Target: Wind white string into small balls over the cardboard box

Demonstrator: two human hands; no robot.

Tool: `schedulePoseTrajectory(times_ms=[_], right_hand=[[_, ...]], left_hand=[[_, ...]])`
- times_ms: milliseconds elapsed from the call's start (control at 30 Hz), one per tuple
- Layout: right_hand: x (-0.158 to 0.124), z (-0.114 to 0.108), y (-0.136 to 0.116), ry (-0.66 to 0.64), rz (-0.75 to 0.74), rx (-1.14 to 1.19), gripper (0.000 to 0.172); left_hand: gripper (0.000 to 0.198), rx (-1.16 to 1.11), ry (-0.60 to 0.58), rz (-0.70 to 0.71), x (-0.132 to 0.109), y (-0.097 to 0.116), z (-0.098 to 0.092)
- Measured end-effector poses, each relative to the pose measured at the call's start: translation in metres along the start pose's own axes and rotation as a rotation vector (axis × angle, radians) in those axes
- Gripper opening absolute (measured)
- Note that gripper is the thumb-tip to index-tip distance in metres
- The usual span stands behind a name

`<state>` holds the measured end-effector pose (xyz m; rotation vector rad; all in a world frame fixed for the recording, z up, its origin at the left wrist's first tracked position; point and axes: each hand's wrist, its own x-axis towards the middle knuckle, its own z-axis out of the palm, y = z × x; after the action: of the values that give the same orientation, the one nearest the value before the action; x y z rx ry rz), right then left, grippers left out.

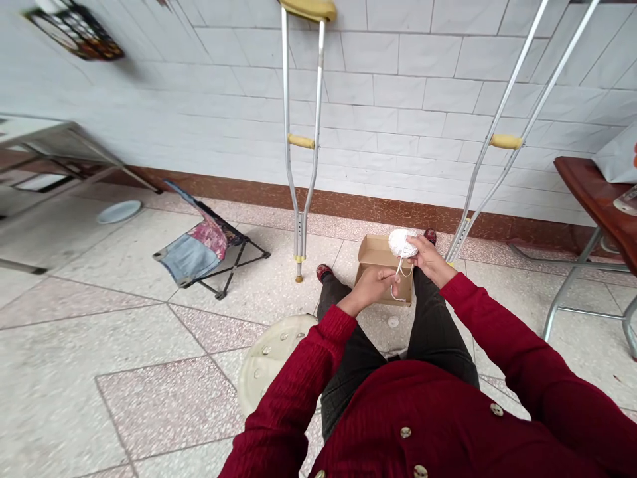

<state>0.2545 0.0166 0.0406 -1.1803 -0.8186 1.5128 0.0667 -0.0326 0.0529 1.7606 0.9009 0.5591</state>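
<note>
My right hand (428,260) holds a ball of white yarn (402,243), its fingers wrapped around the ball's near side. A strand of the yarn (399,270) hangs from the ball to my left hand (371,289), which pinches it between thumb and fingers. Both hands are above an open cardboard box (377,253) that stands on the floor beyond my knees. Red knitted sleeves cover both my forearms, and dark trousers cover my legs.
Two aluminium crutches (301,133) (507,143) lean against the white tiled wall. A folding stool with a denim-patterned seat (199,249) lies tilted at the left. A cream perforated disc (269,362) sits by my left leg. A brown-topped table (592,199) stands at the right.
</note>
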Motion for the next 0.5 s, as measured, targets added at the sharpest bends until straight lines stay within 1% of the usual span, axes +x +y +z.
schedulePoseTrajectory(times_ms=[67,100,167,267,333,400,500], right_hand=[[-0.009,0.004,-0.013,-0.133,0.056,0.130,0.039],[-0.015,0.006,-0.019,-0.167,0.079,0.177,0.039],[-0.031,0.010,-0.027,-0.206,0.127,0.226,0.037],[-0.057,0.010,-0.024,-0.252,0.186,0.167,0.037],[-0.071,0.005,-0.016,-0.273,0.175,0.082,0.040],[-0.080,-0.001,-0.010,-0.254,0.132,0.032,0.041],[-0.087,-0.006,-0.014,-0.241,0.051,0.007,0.041]], left_hand=[[0.039,-0.014,0.000,-0.016,-0.007,-0.014,0.007],[0.039,0.004,0.008,-0.030,-0.009,-0.022,0.009],[0.040,0.074,0.053,-0.065,-0.012,-0.037,0.011],[0.039,0.222,0.151,-0.109,-0.010,-0.050,0.001],[0.036,0.327,0.198,-0.106,-0.007,-0.051,-0.010],[0.033,0.421,0.219,-0.081,-0.003,-0.047,-0.019],[0.029,0.510,0.196,-0.079,0.001,-0.041,-0.025]])
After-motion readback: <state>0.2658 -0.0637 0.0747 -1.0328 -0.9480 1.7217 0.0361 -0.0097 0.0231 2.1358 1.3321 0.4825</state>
